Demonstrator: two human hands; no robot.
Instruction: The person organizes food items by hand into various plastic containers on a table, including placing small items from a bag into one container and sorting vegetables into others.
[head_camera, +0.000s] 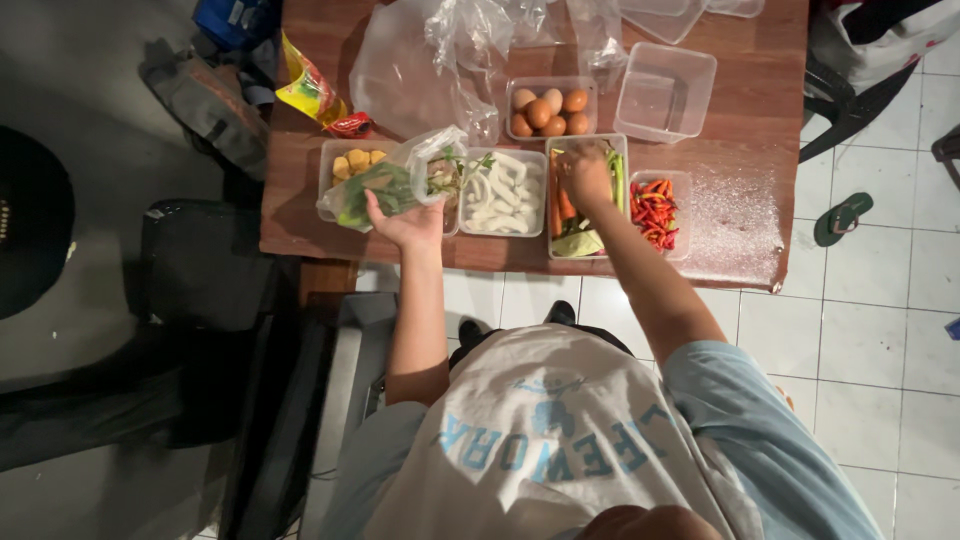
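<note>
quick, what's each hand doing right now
left hand: closed on a clear plastic bag of greens
right hand: in the mixed vegetable container; grip cannot be told

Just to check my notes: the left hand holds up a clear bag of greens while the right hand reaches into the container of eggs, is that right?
Not quite. In the head view the right hand reaches into the container of carrots and greens, not the eggs. The left hand does hold the clear bag of greens.

Open containers crowd the near edge of the bench (300, 120) side by side, leaving no gaps between them. Bare wood lies right of the chili tub (657, 212), below the empty clear tub (665, 92). Crumpled plastic bags (430, 60) block the far left.
</note>
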